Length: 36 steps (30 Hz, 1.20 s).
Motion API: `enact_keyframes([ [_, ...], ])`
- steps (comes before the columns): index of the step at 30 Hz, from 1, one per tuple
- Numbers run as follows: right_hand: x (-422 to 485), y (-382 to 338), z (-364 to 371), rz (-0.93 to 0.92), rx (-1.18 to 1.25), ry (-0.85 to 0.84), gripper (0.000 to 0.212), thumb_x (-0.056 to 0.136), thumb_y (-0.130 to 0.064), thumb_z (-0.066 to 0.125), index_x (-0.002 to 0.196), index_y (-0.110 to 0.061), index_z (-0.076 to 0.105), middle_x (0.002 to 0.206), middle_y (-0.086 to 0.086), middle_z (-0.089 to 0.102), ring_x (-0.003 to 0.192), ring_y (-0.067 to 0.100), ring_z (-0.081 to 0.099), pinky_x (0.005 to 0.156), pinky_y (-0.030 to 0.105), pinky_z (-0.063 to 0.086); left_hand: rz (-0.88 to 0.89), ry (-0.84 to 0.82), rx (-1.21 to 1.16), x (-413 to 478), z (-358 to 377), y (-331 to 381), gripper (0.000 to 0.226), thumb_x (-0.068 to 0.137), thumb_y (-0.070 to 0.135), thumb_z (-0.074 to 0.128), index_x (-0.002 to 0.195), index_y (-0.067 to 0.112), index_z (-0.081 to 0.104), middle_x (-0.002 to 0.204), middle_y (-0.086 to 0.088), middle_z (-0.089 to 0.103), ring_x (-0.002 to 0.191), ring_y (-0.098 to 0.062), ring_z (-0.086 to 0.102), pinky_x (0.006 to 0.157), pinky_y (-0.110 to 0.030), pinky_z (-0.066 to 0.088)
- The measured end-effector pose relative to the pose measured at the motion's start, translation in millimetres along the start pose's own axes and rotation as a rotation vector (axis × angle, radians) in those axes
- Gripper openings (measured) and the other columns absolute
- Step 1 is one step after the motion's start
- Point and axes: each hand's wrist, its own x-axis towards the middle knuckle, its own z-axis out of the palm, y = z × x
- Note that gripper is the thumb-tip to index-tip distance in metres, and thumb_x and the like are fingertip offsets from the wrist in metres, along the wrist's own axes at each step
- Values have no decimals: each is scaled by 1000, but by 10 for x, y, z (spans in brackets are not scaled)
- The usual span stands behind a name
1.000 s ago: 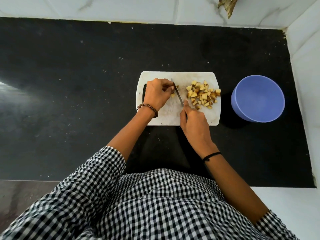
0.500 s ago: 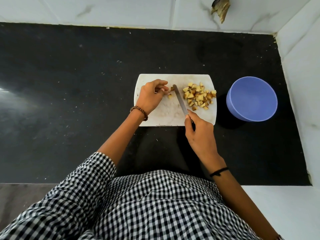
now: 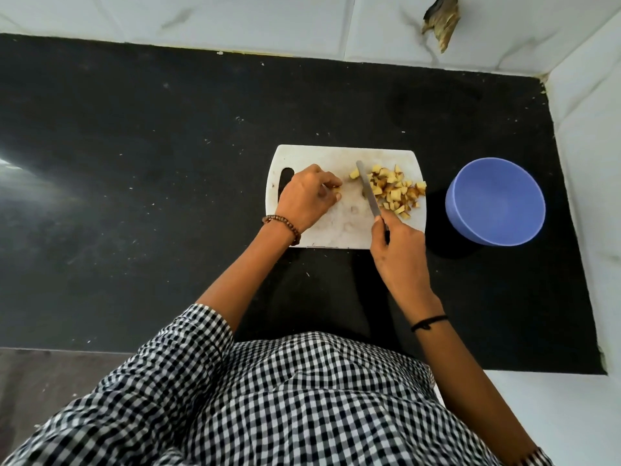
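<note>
knife [image 3: 368, 190] is gripped by the right hand [image 3: 400, 260], blade against the pile of cut bits [image 3: 398, 191] on the white board [image 3: 319, 156]; left hand [image 3: 305, 196] pinches one small bit [image 3: 336, 189]; blue bowl [image 3: 495, 201] stands near

steel knife [image 3: 368, 191] slants tip-away against a heap of yellow-brown cubes [image 3: 398, 190].

Blue bowl [image 3: 495, 201] on black counter [image 3: 134, 163], white tiled wall [image 3: 235, 18] behind
</note>
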Motion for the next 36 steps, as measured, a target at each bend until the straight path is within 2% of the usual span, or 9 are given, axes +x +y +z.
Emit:
enact_keyframes([
  [4,-74,-22,-65,22,40,23,30,106,-24,45,125,-11,63,68,-6,53,52,4,50,47,10,33,-5,46,-4,-11,-5,14,17,82,30,74,91,16,70,91,4,63,74,-6,59,70,-25,53],
  [9,-101,-129,-37,0,110,33,28,105,-23,47,121,-9,65,74,-9,53,62,-3,53,55,5,36,58,24,51,20,-15,28,18,86,24,70,100,14,71,92,-2,65,78,-12,62,76,-31,56],
  [15,-127,-95,-4,25,154,10,24,104,-24,47,112,-11,66,67,-12,50,63,1,53,52,9,35,49,62,1,27,26,26,20,83,11,73,103,9,72,95,-5,66,81,-12,65,80,-26,56],
  [21,-184,-94,62,75,201,-34,25,104,-27,47,114,-15,67,64,1,57,56,12,54,50,25,42,16,68,-24,28,21,43,16,82,18,75,97,12,74,90,-1,70,77,-9,66,78,-25,57],
  [26,-166,-149,108,66,183,-39,24,104,-22,47,111,-9,66,63,-9,49,54,4,51,49,10,35,-43,73,-37,33,14,61,16,83,16,73,98,12,75,91,-1,73,79,-9,67,81,-26,57],
  [29,-167,-166,159,50,126,-42,29,105,-21,46,115,-3,66,69,-4,54,55,3,49,50,8,37,-70,80,-25,37,25,78,16,85,14,71,99,12,76,93,-2,74,80,-12,67,81,-25,56],
  [31,-164,-173,177,33,96,-45,31,105,-22,45,119,-3,65,74,-1,59,59,6,53,54,12,44,-94,84,-30,37,24,96,16,85,12,69,101,10,75,96,-3,74,82,-12,67,82,-21,55],
  [34,-156,-197,173,19,44,-65,37,105,-23,44,132,-4,60,77,2,61,65,13,59,62,35,56,-119,87,-37,37,30,119,17,86,11,68,101,9,75,97,-4,74,83,-12,67,81,-20,54],
  [36,-159,-234,184,23,-9,-95,41,106,-23,42,140,-3,53,73,1,58,63,15,59,60,34,55,-121,82,-46,42,28,135,17,87,10,67,102,8,75,97,-4,74,82,-12,67,80,-16,52],
])
